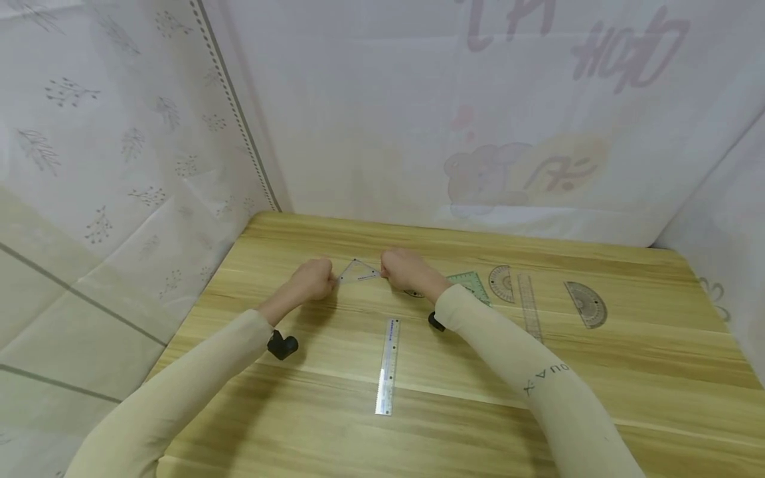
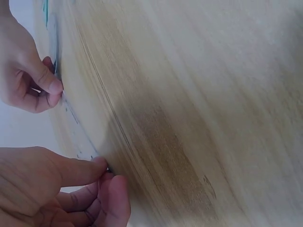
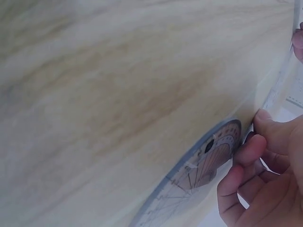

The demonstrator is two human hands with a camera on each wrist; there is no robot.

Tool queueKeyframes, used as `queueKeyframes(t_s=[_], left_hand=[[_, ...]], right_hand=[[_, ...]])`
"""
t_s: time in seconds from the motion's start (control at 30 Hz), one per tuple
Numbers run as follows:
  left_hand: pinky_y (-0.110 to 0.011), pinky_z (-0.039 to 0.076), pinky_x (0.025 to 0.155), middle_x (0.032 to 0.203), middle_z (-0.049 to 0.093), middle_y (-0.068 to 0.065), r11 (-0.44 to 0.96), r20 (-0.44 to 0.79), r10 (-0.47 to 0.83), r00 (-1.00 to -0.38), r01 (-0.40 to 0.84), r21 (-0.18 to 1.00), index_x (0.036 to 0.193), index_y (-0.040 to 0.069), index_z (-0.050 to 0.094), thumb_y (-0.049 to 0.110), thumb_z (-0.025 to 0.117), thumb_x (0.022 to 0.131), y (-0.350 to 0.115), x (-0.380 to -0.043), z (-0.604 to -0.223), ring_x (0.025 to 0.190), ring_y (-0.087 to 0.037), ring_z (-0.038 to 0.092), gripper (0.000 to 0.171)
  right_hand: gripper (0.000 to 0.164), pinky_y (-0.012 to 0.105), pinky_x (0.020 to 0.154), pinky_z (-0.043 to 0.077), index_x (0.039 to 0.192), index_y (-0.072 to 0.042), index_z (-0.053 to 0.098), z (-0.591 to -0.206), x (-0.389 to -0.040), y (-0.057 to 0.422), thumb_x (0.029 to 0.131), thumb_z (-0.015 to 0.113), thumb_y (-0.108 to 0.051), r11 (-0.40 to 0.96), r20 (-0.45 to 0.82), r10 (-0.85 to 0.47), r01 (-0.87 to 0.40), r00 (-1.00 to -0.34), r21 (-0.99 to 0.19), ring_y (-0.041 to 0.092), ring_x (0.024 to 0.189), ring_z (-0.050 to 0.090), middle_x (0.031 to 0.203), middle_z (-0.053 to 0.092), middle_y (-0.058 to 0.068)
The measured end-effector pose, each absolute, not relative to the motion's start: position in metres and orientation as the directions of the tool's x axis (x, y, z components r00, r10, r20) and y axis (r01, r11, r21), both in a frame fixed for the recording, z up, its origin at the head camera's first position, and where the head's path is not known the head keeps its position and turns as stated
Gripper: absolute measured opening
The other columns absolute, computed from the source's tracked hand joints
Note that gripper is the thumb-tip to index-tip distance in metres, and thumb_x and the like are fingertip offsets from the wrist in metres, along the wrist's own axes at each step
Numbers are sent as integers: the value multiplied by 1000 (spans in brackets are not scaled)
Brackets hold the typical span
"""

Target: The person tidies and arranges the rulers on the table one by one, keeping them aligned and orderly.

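Observation:
A clear triangular set square (image 1: 358, 271) is stretched between both hands near the back of the wooden table. My left hand (image 1: 315, 279) pinches its left corner between thumb and forefinger, as the left wrist view shows on the set square's edge (image 2: 78, 124). At the opposite corner, my right hand (image 1: 409, 269) pinches it with thumb and fingertips. In the right wrist view a clear protractor (image 3: 199, 165) lies just beside the right hand (image 3: 272, 165); the right arm covers most of it in the head view.
A clear ruler (image 1: 388, 366) lies mid-table, nearer the front. Right of the right forearm are a green set square (image 1: 469, 285), a protractor (image 1: 501, 283), another clear ruler (image 1: 529, 305) and a further protractor (image 1: 586, 305). A cloth-covered wall (image 1: 370, 133) stands behind the table.

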State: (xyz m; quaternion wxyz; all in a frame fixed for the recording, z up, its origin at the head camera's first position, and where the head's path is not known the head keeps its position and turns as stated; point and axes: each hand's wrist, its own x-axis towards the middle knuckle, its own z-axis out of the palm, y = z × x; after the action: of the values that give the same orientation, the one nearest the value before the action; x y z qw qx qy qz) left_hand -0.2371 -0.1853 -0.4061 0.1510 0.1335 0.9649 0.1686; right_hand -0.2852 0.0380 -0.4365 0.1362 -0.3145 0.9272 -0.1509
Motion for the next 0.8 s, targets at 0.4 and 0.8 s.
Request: queueKeyframes(t_s=[0.4, 0.8], left_hand=[[-26, 52, 54, 72, 64, -4, 827, -423, 496, -759, 263, 497, 79, 0, 70, 4, 70, 96, -188, -240, -405, 57, -13, 57, 18], [-48, 48, 88, 110, 59, -22, 810, -233, 477, -847, 322, 490, 133, -7, 48, 25, 93, 76, -186, -241, -416, 100, -34, 56, 80]], right_hand=[[11, 34, 76, 51, 98, -7, 66, -439, -286, 41, 104, 61, -14, 769, -96, -570, -489, -816, -411, 17, 85, 59, 93, 63, 1], [17, 35, 66, 51, 88, -11, 63, -439, -286, 36, 101, 66, -22, 822, -69, -496, -443, -865, -357, 16, 79, 57, 88, 59, 1]])
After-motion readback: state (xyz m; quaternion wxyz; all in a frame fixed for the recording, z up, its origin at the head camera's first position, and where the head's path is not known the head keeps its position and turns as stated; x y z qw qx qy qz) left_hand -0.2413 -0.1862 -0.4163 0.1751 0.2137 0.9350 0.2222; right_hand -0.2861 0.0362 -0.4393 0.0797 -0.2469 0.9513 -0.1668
